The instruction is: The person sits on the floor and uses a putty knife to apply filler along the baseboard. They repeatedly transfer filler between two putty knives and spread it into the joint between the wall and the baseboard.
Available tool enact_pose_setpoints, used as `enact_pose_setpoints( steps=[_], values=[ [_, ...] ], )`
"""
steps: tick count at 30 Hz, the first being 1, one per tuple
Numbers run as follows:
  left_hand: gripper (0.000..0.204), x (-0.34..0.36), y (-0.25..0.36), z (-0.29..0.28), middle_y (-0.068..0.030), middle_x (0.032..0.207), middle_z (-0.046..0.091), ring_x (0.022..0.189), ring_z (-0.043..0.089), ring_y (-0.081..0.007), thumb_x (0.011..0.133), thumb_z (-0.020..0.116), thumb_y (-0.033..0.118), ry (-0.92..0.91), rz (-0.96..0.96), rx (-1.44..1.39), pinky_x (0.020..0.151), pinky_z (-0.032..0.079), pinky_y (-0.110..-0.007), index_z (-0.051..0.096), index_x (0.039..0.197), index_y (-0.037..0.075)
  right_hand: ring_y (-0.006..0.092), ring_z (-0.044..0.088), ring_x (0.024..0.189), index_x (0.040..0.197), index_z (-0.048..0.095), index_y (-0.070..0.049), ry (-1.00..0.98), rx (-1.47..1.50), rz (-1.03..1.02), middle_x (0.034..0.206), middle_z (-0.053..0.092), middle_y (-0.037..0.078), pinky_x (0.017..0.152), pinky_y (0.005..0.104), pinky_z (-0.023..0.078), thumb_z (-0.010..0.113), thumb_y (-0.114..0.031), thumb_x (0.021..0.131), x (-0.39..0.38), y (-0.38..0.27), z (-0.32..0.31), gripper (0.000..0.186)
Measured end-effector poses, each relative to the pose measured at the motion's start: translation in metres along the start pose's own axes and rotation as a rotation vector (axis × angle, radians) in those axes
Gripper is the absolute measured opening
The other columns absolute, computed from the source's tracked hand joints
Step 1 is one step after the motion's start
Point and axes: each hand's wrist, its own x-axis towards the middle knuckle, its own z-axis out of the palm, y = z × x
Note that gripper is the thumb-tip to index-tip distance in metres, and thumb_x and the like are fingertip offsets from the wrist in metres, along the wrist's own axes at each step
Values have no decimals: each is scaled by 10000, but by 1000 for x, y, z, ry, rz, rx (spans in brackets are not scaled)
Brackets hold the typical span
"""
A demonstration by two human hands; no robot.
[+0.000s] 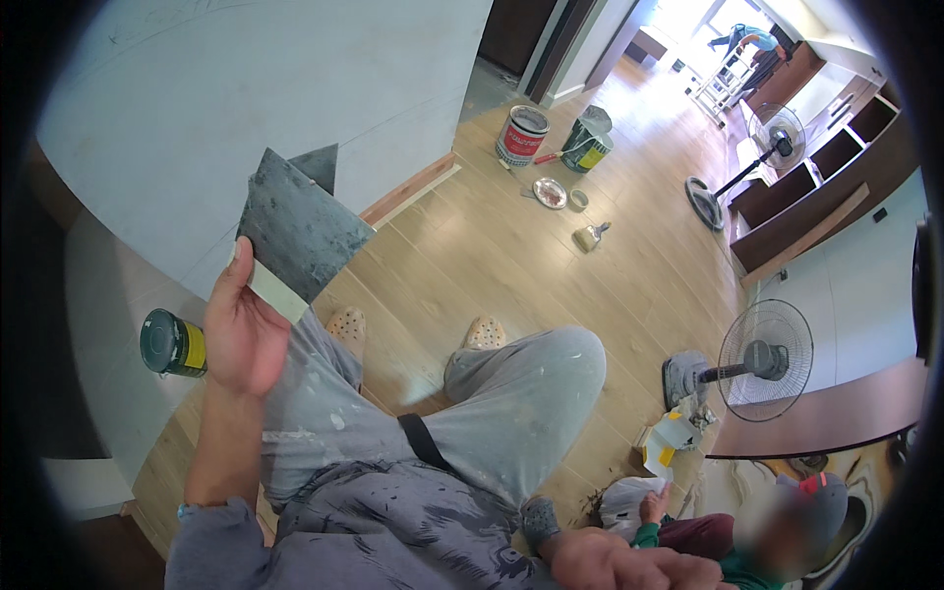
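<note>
My left hand (246, 344) is raised before the white wall (197, 118), closed on thin, mottled dark-grey sheets (300, 236) with a pale green strip (275, 290) at the lower edge. A dark paint can with a yellow label (173, 342) is to the left of this hand. My right hand (634, 565) shows at the bottom edge, close to the camera, with its fingers curled; what it holds, if anything, is hidden. My legs in dusty grey trousers are spread over the wooden floor (521, 275).
Two paint cans (521, 147) (588, 143), a round lid (550, 194) and a brush (592, 236) lie ahead. Standing fans (764, 359) (779, 143) line the right. A co-worker (708, 531) sits beside a white bag (624, 501) at lower right; another person (752, 44) is at a distant ladder.
</note>
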Motion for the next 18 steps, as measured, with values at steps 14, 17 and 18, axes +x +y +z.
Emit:
enact_pose_setpoints(
  steps=[14,17,18],
  values=[
    [307,-6,22,-28,-79,1268,695,1105,648,-207,1091,522,265,-174,5,46,850,505,-377,627,1319,88,260,600,992,1064,614,-94,290,1368,340,992,557,115,882,413,503,616,-298,929,-9,57,40,245],
    [306,-6,26,-19,-80,1188,700,977,633,-211,1097,515,272,-85,78,130,797,487,-363,627,1305,76,291,601,1072,1089,603,-114,-120,1240,80,1122,580,166,921,443,490,635,-385,919,-17,85,24,321],
    [301,-3,24,-17,-78,1169,701,956,628,-206,1099,513,269,-130,79,120,793,487,-358,628,1301,77,292,602,1042,1069,605,-109,-205,1104,169,1096,588,162,888,437,488,610,-407,938,-23,83,5,326]
  ],
)
